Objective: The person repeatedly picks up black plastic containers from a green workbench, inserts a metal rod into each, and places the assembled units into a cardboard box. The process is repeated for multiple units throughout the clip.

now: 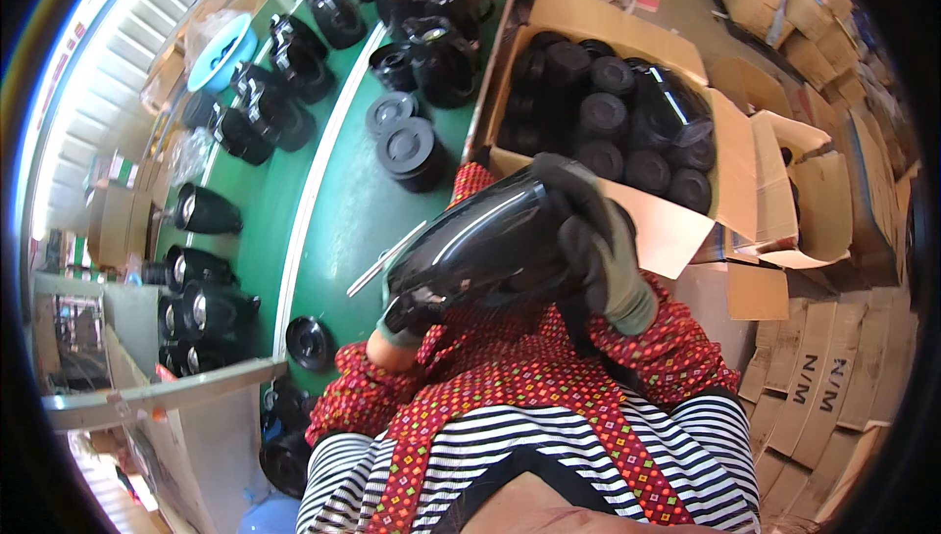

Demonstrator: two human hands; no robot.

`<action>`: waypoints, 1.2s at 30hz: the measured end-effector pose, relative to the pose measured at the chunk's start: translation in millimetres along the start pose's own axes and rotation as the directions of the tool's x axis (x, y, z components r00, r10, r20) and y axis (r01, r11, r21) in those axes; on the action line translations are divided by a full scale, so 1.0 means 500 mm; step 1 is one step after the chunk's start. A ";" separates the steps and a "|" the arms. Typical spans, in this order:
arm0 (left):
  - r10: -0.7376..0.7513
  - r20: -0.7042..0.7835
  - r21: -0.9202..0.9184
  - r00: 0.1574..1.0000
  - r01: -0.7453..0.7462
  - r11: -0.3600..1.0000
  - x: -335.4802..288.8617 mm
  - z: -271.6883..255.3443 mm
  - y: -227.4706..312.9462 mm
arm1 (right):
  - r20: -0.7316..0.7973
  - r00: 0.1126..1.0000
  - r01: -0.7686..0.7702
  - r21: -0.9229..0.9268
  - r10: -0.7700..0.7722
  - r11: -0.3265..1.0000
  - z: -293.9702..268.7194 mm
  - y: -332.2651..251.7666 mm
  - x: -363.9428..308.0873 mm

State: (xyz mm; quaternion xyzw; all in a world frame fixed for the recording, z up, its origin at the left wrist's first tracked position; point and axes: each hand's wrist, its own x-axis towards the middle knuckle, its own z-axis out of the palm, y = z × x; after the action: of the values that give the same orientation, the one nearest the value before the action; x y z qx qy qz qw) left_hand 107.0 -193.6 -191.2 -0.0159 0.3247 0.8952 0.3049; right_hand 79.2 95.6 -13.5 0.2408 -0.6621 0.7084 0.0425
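Fingers point(580, 240) half-curled, right hand point(603, 240) clasps black shell point(480, 245).

A big, shiny black, rounded jug-like body point(480, 240) is held up on a slant, with its side lit by pale streaks; its upper right end is gripped by the gloved right hand point(586, 235); its lower left end is met by the gloved left hand point(398, 328), mostly hidden.

1. From here I see the black vessel point(480, 240) as smooth and glossy.
2. Right glove point(590, 235): matt cloth, to my eye.
3. Green tabletop point(338, 210): smooth, faintly shiny.
4. Open carton point(627, 29): matt cardboard.
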 end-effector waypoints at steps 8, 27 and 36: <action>0.299 0.038 0.828 0.954 -0.197 0.524 -0.076 0.148 0.002 | 0.228 0.917 -0.369 0.171 0.327 0.914 -0.146 0.024 0.089; 0.485 -0.176 0.983 0.857 0.178 0.042 -0.063 0.202 0.248 | 0.380 0.917 0.324 -0.527 -0.123 0.785 -0.048 0.146 0.125; 0.007 0.360 0.933 0.933 -0.360 0.018 0.118 0.366 0.335 | 0.413 0.858 0.428 -0.243 -0.306 0.871 -0.078 0.340 0.147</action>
State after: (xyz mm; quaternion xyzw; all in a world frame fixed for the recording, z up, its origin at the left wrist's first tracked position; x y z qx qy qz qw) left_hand -3.0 -155.0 35.6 0.3561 0.8070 0.4468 0.1494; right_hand -61.1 93.6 -140.4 0.4796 -0.7071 0.5108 0.0954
